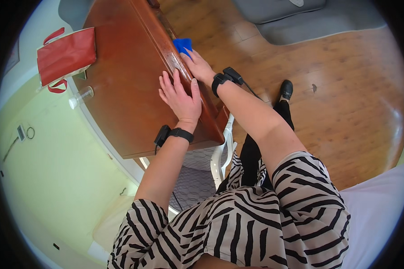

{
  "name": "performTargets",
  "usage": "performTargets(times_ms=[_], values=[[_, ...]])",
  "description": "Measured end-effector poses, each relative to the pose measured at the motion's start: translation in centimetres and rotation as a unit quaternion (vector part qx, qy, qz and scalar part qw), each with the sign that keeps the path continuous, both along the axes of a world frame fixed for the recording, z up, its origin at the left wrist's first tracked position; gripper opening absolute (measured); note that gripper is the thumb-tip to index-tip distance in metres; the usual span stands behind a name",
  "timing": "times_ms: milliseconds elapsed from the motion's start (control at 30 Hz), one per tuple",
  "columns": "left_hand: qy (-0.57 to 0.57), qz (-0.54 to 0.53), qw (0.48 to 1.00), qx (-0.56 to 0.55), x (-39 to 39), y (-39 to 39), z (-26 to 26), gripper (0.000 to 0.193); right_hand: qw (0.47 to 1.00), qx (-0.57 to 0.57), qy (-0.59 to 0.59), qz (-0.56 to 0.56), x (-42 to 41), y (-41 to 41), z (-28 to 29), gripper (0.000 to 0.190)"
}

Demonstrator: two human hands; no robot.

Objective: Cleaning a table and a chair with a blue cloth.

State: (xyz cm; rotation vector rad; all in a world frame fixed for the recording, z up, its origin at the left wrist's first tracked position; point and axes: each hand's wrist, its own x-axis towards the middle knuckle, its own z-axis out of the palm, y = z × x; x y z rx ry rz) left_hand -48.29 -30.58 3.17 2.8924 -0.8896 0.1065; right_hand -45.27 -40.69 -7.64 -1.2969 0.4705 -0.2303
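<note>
A blue cloth (182,46) lies against the moulded front edge of a reddish-brown wooden desk (128,84). My right hand (198,67) grips the cloth at that edge, its fingertips partly covered by the fabric. On the desktop beside the edge, my left hand (181,95) rests palm down with its fingers spread and nothing in it. The edge moulding (171,60) looks worn and shiny between the two hands. Each wrist wears a black strap with a small device.
A red bag (67,55) lies at the desk's far side, near a clear container with a white cap (81,97). Below the near corner stands a white-framed chair (219,158) with a patterned seat. Grey upholstered seating (309,23) occupies the wooden floor's (340,101) far side.
</note>
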Motion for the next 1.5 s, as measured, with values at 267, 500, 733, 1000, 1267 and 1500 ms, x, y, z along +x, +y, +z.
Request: performTargets(times_ms=[267,500,733,1000,1267,1500], values=[[0.007,0.005,1.000,-0.003,0.1,0.3,0.4,0.063,0.998,0.052,0.025,0.008,-13.6,5.5,1.9,0.048],[0.014,0.009,1.000,-0.001,0.1,0.5,0.5,0.063,0.995,0.038,0.078,0.048,-16.9,6.6,2.2,0.049],[0.004,-0.001,1.000,0.011,0.0,0.3,0.5,0.061,0.997,0.031,-0.065,-0.030,-3.1,1.6,0.6,0.044],[-0.005,-0.006,1.000,-0.002,0.1,0.1,0.2,0.058,0.999,0.039,-0.004,-0.021,4.5,-1.4,-0.2,0.059],[-0.015,0.000,1.000,0.004,0.2,0.8,0.2,0.058,0.975,-0.096,0.140,0.145,4.8,-2.9,0.6,0.056],[-0.016,-0.009,1.000,-0.008,0.1,0.1,-0.4,0.058,0.998,-0.049,0.035,-0.006,1.4,0.1,-0.7,0.051]])
